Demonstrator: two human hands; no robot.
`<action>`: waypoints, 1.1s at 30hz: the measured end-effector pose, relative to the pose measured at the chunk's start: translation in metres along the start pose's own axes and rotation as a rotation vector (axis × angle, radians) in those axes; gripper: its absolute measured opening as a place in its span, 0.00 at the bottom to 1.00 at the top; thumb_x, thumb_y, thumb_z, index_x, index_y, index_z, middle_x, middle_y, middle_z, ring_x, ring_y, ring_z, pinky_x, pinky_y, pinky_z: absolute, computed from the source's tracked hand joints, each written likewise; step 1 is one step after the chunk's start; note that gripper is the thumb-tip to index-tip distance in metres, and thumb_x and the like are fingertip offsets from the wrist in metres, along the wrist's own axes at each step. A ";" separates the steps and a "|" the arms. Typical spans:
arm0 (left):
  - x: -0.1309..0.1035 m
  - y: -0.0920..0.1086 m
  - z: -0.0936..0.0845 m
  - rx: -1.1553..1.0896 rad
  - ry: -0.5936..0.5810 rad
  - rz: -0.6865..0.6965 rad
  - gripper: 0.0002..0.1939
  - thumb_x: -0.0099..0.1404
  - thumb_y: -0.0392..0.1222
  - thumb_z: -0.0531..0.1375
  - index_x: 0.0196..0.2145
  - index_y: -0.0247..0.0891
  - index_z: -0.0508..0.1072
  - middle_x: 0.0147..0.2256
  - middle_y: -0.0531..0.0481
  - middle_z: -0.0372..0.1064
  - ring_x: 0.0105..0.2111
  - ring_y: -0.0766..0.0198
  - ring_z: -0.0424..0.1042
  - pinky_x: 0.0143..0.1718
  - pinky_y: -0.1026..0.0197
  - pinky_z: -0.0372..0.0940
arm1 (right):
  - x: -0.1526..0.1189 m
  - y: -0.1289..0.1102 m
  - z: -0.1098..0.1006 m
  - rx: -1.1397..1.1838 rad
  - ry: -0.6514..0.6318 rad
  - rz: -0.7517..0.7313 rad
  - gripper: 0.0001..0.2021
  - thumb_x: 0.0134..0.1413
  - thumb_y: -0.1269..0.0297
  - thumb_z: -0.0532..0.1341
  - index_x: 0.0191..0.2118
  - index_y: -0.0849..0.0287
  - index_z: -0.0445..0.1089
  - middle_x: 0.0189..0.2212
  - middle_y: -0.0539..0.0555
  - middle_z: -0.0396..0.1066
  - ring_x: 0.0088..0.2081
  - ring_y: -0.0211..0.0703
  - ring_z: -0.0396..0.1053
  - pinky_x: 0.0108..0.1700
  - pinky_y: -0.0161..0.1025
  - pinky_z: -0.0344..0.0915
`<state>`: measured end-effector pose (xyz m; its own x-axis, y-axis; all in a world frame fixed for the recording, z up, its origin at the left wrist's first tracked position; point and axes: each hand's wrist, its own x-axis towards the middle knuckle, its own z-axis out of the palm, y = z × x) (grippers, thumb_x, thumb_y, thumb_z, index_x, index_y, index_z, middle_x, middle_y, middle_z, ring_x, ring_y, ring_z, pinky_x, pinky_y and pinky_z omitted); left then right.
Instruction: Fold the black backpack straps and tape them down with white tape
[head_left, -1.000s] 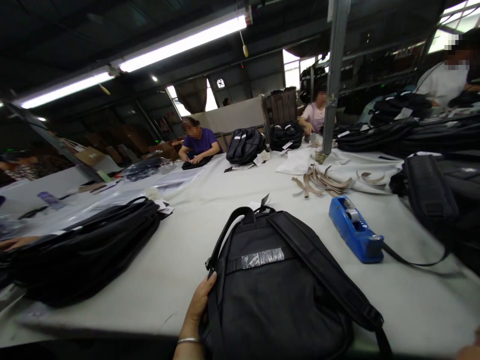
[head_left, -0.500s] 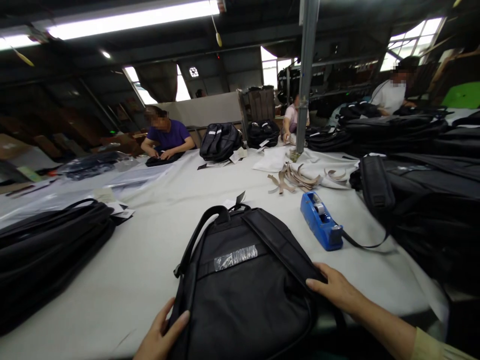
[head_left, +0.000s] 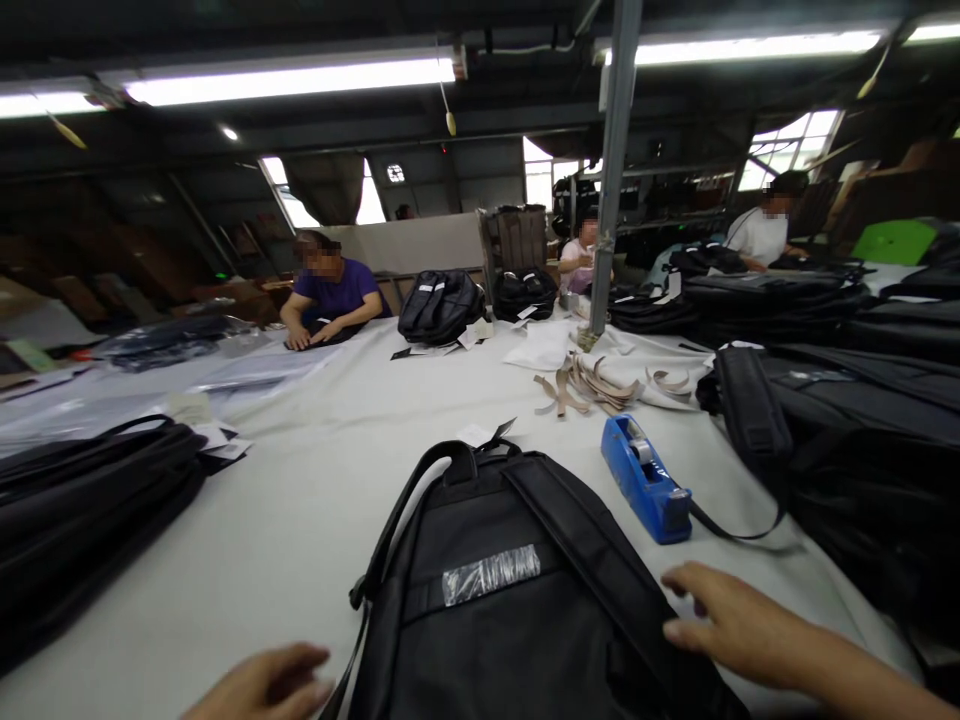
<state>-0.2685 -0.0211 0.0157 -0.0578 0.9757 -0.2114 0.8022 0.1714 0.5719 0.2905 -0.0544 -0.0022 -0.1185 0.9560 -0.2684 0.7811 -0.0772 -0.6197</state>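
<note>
A black backpack (head_left: 517, 620) lies on the white-covered table in front of me, its shoulder straps facing up. Clear tape (head_left: 491, 575) crosses a band on its back panel. My left hand (head_left: 266, 685) is off the bag's left edge, near the dangling strap, fingers apart and holding nothing. On the other side my right hand (head_left: 720, 620) hovers by the right shoulder strap, thumb and fingers spread with nothing between them. A blue tape dispenser (head_left: 645, 478) stands beyond the right hand.
Black bags are piled at the left (head_left: 90, 520) and right (head_left: 862, 430). Brownish strips (head_left: 592, 382) lie near a metal post (head_left: 611, 180). Another backpack (head_left: 441, 307) stands farther back. A person in purple (head_left: 341, 290) works across the table; two more people are farther right.
Both hands have let go of the backpack and moved outward from its sides. The view has tilted upward, so the scene sits lower in the picture.
</note>
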 end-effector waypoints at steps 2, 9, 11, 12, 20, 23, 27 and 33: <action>0.037 0.030 -0.028 0.006 0.065 0.058 0.26 0.51 0.62 0.63 0.40 0.41 0.79 0.43 0.46 0.78 0.47 0.48 0.74 0.54 0.51 0.67 | 0.046 -0.021 -0.018 -0.038 0.089 -0.059 0.28 0.50 0.48 0.61 0.53 0.61 0.71 0.51 0.62 0.70 0.49 0.55 0.70 0.52 0.45 0.64; 0.138 0.127 -0.007 -0.130 0.158 0.159 0.20 0.66 0.49 0.59 0.50 0.35 0.70 0.50 0.46 0.68 0.47 0.51 0.70 0.46 0.47 0.69 | 0.229 -0.113 -0.002 -0.059 0.075 -0.025 0.29 0.59 0.48 0.53 0.53 0.71 0.70 0.53 0.69 0.69 0.56 0.56 0.66 0.56 0.45 0.60; 0.153 0.131 0.010 -0.155 0.146 0.162 0.20 0.65 0.49 0.60 0.50 0.35 0.70 0.50 0.47 0.68 0.47 0.49 0.70 0.45 0.48 0.69 | 0.254 -0.122 0.013 -0.059 0.063 -0.008 0.30 0.57 0.47 0.54 0.51 0.71 0.71 0.52 0.71 0.70 0.55 0.58 0.66 0.55 0.46 0.61; 0.160 0.131 0.016 -0.166 0.138 0.163 0.20 0.65 0.49 0.60 0.50 0.35 0.70 0.49 0.47 0.68 0.47 0.49 0.70 0.45 0.49 0.69 | 0.262 -0.125 0.019 -0.054 0.059 -0.003 0.31 0.55 0.46 0.56 0.52 0.71 0.70 0.52 0.70 0.70 0.55 0.59 0.66 0.54 0.46 0.61; 0.192 0.118 0.028 -0.211 0.070 0.181 0.20 0.63 0.49 0.62 0.48 0.34 0.70 0.46 0.45 0.70 0.44 0.53 0.71 0.44 0.50 0.69 | 0.284 -0.120 0.020 0.118 0.007 -0.138 0.32 0.41 0.47 0.68 0.50 0.63 0.71 0.44 0.60 0.75 0.46 0.53 0.72 0.48 0.43 0.67; 0.192 0.109 0.037 -0.190 0.100 0.233 0.22 0.55 0.49 0.66 0.44 0.36 0.71 0.39 0.47 0.72 0.41 0.52 0.73 0.43 0.54 0.69 | 0.288 -0.115 0.023 0.240 -0.010 -0.348 0.30 0.38 0.55 0.70 0.51 0.61 0.71 0.44 0.57 0.75 0.46 0.51 0.72 0.51 0.44 0.66; 0.180 0.098 0.054 -0.090 0.203 0.335 0.17 0.56 0.48 0.63 0.41 0.38 0.69 0.37 0.47 0.73 0.39 0.55 0.73 0.42 0.56 0.68 | 0.287 -0.110 0.022 0.396 -0.106 -0.594 0.31 0.40 0.55 0.70 0.53 0.58 0.71 0.50 0.55 0.72 0.52 0.53 0.68 0.58 0.48 0.60; 0.181 0.097 0.045 -0.255 0.126 0.405 0.36 0.56 0.47 0.63 0.60 0.37 0.61 0.57 0.44 0.66 0.58 0.51 0.64 0.63 0.52 0.54 | 0.303 -0.122 -0.001 0.512 -0.420 -0.502 0.32 0.39 0.53 0.71 0.53 0.56 0.72 0.46 0.51 0.75 0.48 0.52 0.71 0.53 0.46 0.65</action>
<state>-0.1746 0.1660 -0.0027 0.1445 0.9770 0.1567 0.6049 -0.2126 0.7674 0.1601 0.2449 -0.0074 -0.6769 0.7335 -0.0608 0.2111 0.1143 -0.9708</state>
